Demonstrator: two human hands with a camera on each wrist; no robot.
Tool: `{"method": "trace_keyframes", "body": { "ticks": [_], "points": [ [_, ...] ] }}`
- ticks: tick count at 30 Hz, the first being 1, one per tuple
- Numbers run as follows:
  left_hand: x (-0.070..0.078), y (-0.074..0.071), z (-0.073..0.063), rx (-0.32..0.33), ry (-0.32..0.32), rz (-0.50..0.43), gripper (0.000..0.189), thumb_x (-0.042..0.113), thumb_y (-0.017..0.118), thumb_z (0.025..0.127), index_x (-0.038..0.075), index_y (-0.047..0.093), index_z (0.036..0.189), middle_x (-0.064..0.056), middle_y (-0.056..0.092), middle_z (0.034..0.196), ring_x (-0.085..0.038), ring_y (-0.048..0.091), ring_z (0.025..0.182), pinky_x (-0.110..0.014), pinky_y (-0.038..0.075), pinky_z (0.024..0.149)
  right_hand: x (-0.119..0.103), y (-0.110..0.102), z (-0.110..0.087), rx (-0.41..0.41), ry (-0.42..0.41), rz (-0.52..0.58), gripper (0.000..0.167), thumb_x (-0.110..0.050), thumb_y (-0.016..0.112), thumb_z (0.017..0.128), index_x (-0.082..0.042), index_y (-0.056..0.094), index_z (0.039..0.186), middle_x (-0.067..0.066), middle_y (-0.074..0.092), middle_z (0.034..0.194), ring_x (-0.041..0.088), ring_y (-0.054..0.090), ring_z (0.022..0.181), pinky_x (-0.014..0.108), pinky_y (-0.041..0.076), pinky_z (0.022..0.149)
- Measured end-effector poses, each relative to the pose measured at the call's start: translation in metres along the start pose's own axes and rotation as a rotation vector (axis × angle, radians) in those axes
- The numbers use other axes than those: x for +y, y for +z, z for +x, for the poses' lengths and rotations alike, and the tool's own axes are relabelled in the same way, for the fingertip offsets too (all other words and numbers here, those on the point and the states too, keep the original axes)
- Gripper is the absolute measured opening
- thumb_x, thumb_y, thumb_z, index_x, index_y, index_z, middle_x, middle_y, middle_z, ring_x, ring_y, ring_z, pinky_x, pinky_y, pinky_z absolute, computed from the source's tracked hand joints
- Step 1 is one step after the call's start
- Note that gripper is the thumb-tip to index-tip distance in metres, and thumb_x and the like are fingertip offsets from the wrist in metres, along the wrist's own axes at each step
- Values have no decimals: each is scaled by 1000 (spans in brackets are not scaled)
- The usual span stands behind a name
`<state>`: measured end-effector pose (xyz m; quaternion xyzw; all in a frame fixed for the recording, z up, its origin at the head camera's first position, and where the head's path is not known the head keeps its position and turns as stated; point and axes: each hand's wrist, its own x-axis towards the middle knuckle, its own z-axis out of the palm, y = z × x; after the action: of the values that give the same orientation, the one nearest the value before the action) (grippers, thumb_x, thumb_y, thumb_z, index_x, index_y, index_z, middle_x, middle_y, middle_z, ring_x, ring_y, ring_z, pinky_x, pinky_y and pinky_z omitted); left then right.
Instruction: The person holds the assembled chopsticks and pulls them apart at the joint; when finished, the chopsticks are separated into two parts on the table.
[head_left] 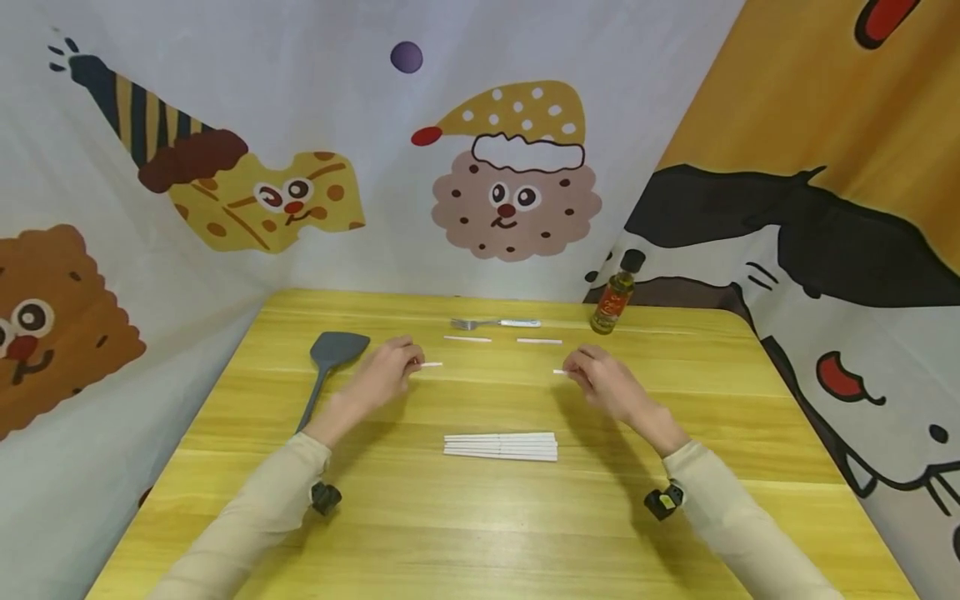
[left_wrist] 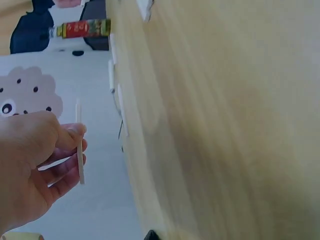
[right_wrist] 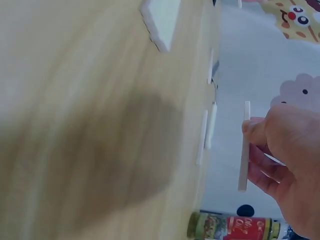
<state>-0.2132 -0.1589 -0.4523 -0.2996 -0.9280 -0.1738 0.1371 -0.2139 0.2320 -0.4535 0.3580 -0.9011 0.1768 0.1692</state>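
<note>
My left hand (head_left: 386,369) is raised over the back left of the table and pinches a short, thin white stick (left_wrist: 80,160) between thumb and fingertips. Opposite it, my right hand (head_left: 606,382) pinches a similar white stick (right_wrist: 244,170). Two more sticks, a left one (head_left: 468,339) and a right one (head_left: 539,341), lie end to end with a gap between them, beyond and between my hands. Nearer to me, several white sticks (head_left: 500,446) lie side by side in a flat bundle.
A fork (head_left: 495,322) with a pale handle lies behind the two laid sticks. The dark grey spatula (head_left: 330,354) is partly behind my left forearm. A bottle (head_left: 613,302) with a red label and dark cap stands at the back right, close to the printed cloth.
</note>
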Motion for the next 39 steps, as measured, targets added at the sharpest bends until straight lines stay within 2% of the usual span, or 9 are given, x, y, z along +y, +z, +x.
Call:
{"method": "trace_keyframes", "body": {
  "ticks": [4,9,15,20,29,39],
  "points": [
    [-4,-2,13,-37,-18,-19,7,0,68,93,3,74,96,-8,67,92,-23,67,82,-34,59,69,9,-4,11,-16,30,15,9,5,71,89,-2,71,94,11,68,92,21,65,78,36,57,65],
    [-6,0,36,-94,-27,-31,12,0,64,95,3,74,102,-10,69,98,-25,68,89,-36,60,76,19,-2,28,-12,40,18,6,3,71,90,-1,72,95,12,68,92,22,65,78,38,58,67],
    [-6,9,64,-145,-24,-48,18,-2,61,96,2,75,106,-10,69,101,-25,67,92,-35,60,81,24,5,45,-42,74,35,6,-1,72,92,-2,74,98,11,70,95,24,68,83,39,59,73],
    [-4,18,80,-157,-38,-69,17,-1,63,95,1,76,106,-11,70,102,-26,68,94,-34,60,83,26,14,57,-71,108,57,8,-2,70,93,-2,74,100,12,71,98,26,69,87,41,59,76],
    [-6,40,93,-203,-83,-120,16,-1,65,94,5,76,104,-9,72,103,-24,68,97,-34,59,86,30,37,67,-149,194,88,10,-2,70,93,-3,76,102,12,71,102,26,69,92,38,60,82],
    [-5,55,96,-271,-160,-177,15,-1,65,94,5,76,104,-8,70,101,-22,66,93,-33,58,82,33,55,71,-147,162,31,10,-1,74,89,-5,77,98,11,72,95,25,70,86,37,61,79]
  ]
}}
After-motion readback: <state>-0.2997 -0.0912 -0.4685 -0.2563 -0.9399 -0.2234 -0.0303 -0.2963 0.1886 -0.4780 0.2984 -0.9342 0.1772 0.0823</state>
